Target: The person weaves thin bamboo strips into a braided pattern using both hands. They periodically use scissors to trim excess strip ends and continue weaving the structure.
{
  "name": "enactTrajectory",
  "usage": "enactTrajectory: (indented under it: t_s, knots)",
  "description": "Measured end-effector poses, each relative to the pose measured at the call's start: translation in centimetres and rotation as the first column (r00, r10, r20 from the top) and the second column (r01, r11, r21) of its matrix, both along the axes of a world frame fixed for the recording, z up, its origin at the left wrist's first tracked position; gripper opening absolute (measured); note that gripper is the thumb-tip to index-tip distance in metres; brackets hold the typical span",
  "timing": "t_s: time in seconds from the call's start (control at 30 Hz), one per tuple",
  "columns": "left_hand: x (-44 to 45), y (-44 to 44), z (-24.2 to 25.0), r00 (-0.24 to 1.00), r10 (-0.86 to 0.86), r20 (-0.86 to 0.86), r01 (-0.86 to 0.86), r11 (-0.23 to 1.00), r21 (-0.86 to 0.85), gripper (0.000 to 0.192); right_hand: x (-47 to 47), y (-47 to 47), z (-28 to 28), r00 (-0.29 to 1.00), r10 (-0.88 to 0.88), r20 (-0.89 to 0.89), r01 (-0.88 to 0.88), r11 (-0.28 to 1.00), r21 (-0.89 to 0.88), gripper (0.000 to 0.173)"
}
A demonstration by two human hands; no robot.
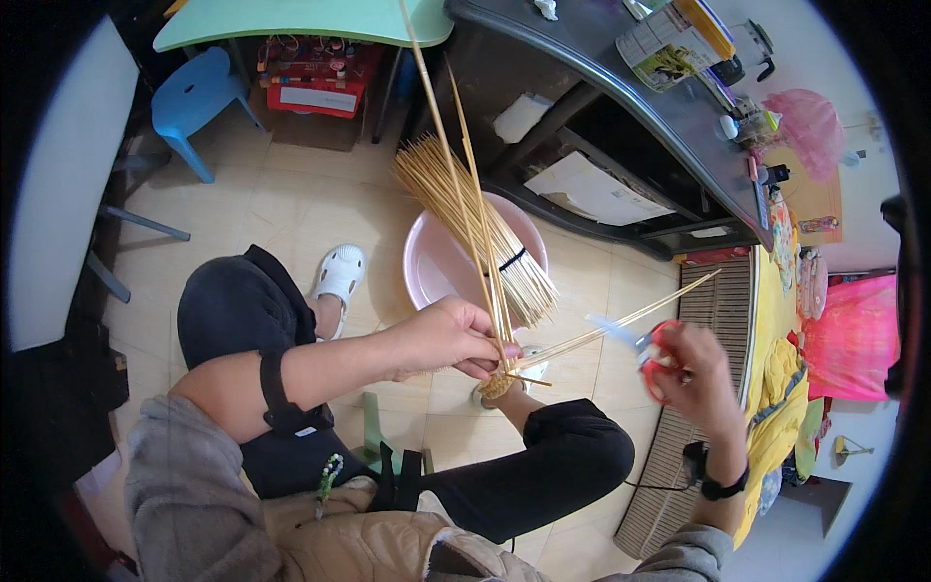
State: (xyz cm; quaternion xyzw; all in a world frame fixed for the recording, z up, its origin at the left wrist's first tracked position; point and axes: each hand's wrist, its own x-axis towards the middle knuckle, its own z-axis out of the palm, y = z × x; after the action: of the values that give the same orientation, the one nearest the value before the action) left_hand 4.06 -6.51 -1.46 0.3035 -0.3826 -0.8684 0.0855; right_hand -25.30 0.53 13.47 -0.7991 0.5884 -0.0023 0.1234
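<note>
My left hand (469,338) grips a small woven piece of straw-coloured strips (497,385). Long loose strips (476,189) rise from it toward the far side, and a few others (640,311) stick out to the right. In my right hand (694,371) is a pair of scissors (658,356) with red handles. Their blades look blurred and lie close to the right-hand strips; whether they touch cannot be told. Beyond my left hand, a thick bundle of straw-coloured sticks (465,218), bound with a dark tie (516,258), rests across a pink basin (416,262).
A dark cabinet (618,131) stands at the far right, with a large can (673,47) on top. At the far left are a blue stool (190,98) and a pale green table (305,18). A bed (771,407) with yellow bedding lies to the right. My white clog (342,280) is beside the basin.
</note>
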Motion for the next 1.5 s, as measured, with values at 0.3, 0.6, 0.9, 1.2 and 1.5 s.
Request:
enactTrajectory:
  t_s: [0.3, 0.6, 0.9, 1.2, 1.5]
  knots:
    - [-0.3, 1.3, -0.2, 0.997, -0.070, -0.038, 0.067, 0.996, -0.065, 0.029, 4.6, 2.6, -0.7, 0.962, 0.225, -0.154, -0.211, 0.972, 0.099, 0.027]
    - [0.0, 1.6, 0.2, 0.995, -0.096, -0.038, 0.092, 0.989, -0.113, 0.027, 6.0, 2.3, -0.4, 0.951, 0.227, -0.210, -0.211, 0.973, 0.096, 0.031]
    - [0.0, 1.7, 0.1, 0.991, -0.129, -0.037, 0.123, 0.982, -0.144, 0.029, 6.9, 2.0, -0.1, 0.920, 0.286, -0.268, -0.258, 0.956, 0.136, 0.028]
    - [-0.3, 1.8, 0.1, 0.980, -0.199, 0.004, 0.197, 0.968, -0.158, 0.029, 6.8, 1.2, -0.1, 0.869, 0.428, -0.249, -0.397, 0.903, 0.165, 0.034]
    - [-0.2, 1.8, 0.1, 0.980, -0.196, -0.022, 0.191, 0.971, -0.145, 0.031, 6.6, 0.8, 0.1, 0.819, 0.505, -0.273, -0.468, 0.863, 0.192, 0.033]
